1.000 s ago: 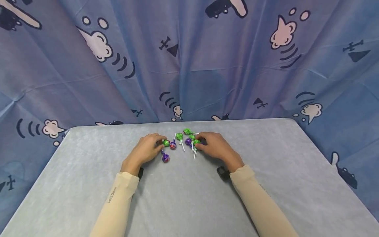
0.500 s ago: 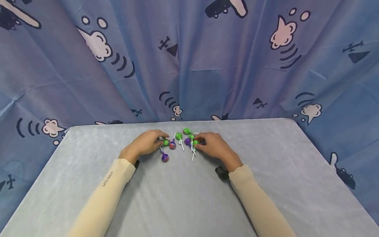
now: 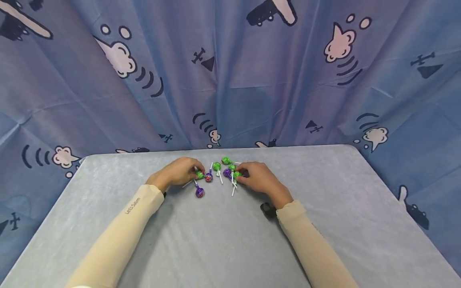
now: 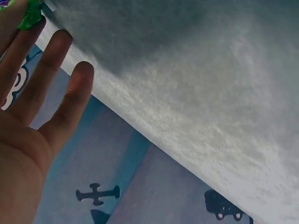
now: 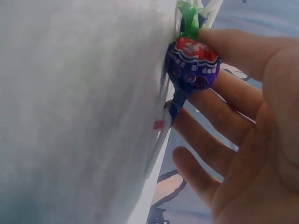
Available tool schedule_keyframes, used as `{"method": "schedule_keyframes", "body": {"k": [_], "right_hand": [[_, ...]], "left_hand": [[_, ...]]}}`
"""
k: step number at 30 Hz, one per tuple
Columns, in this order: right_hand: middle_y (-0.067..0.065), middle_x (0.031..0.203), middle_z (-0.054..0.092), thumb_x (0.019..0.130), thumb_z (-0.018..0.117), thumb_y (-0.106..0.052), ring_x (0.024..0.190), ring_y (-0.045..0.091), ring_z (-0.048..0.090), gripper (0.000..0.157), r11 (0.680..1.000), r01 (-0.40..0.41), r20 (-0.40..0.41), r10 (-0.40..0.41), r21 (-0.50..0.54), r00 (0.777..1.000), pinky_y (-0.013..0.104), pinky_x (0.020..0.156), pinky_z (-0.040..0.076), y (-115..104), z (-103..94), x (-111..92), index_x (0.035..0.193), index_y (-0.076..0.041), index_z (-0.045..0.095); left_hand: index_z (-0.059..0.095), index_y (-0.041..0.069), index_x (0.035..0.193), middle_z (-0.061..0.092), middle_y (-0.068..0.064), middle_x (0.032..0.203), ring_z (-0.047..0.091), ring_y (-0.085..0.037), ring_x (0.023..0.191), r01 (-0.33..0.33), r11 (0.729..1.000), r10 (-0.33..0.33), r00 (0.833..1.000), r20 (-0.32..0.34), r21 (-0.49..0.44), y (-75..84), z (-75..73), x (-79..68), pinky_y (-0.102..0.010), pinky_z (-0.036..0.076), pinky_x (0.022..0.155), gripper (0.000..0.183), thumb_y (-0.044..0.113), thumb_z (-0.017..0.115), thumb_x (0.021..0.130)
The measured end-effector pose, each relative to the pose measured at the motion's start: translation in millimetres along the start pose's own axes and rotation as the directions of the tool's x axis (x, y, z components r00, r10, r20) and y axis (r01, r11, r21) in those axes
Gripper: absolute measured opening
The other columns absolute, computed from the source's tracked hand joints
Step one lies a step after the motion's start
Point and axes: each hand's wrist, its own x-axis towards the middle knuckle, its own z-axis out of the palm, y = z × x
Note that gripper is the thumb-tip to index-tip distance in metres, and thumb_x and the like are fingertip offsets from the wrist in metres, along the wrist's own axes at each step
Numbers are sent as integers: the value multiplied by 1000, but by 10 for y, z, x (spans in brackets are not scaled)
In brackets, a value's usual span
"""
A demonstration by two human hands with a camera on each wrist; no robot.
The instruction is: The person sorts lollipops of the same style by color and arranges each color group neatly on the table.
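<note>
Several wrapped lollipops lie in a loose group on the grey table. In the head view my left hand (image 3: 178,171) pinches a green lollipop (image 3: 200,175), its white stick slanting out under the hand; my left hand's other fingers spread in the left wrist view. A purple lollipop (image 3: 199,192) lies just below, another (image 3: 209,177) to the right. My right hand (image 3: 260,177) is at the right-hand cluster, thumb and index at a green lollipop (image 3: 236,175). In the right wrist view a purple-and-red lollipop (image 5: 194,65) sits between thumb and fingers, green wrapper (image 5: 189,18) at the thumb tip.
Between the hands lie a green lollipop (image 3: 216,166) and a purple one (image 3: 227,173); a further green lollipop (image 3: 225,160) is behind them. The pale cloth-covered table (image 3: 216,240) ends at a patterned blue curtain (image 3: 245,112).
The left forearm has swung outward to the left and the left hand has drawn slightly back, its lollipop's stick now showing. The right hand has hardly moved.
</note>
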Motion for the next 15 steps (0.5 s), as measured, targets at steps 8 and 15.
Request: {"method": "schedule_keyframes", "body": {"k": [8,15], "right_hand": [[4,117,71,94,68,-29,110,21,65,34,1000,-12,12,12,10,1000,43,99,48,8,29,-10,125,-14,69],[5,120,70,95,67,-29,114,23,64,35,1000,-20,21,20,6,1000,44,102,47,-10,0,11,126,-14,68]], "left_hand": [[72,13,115,70,-2,112,64,-25,110,72,997,-67,988,-140,36,193,-126,-240,-45,49,96,25,15,70,91],[73,13,113,71,-2,109,67,-22,98,108,982,-153,939,-309,-157,679,-59,-632,-42,52,85,27,19,75,87]]}}
